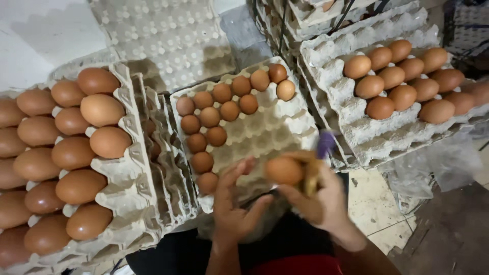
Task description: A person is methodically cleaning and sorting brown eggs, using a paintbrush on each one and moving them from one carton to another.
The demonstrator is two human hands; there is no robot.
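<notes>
Head view: two bare hands work over a half-filled egg tray.

The right hand (326, 196) grips a brown egg (283, 170) — fingers clamped around it, with a blurred purple-tipped tool (321, 153) held alongside. The left hand (235, 203) hovers just beside the egg, fingers spread apart and empty. Both sit above the near edge of the middle tray (277, 130), whose left and far cups hold eggs. A full tray (127, 168) lies left; another stacked tray (356, 127) stands far right.
</notes>
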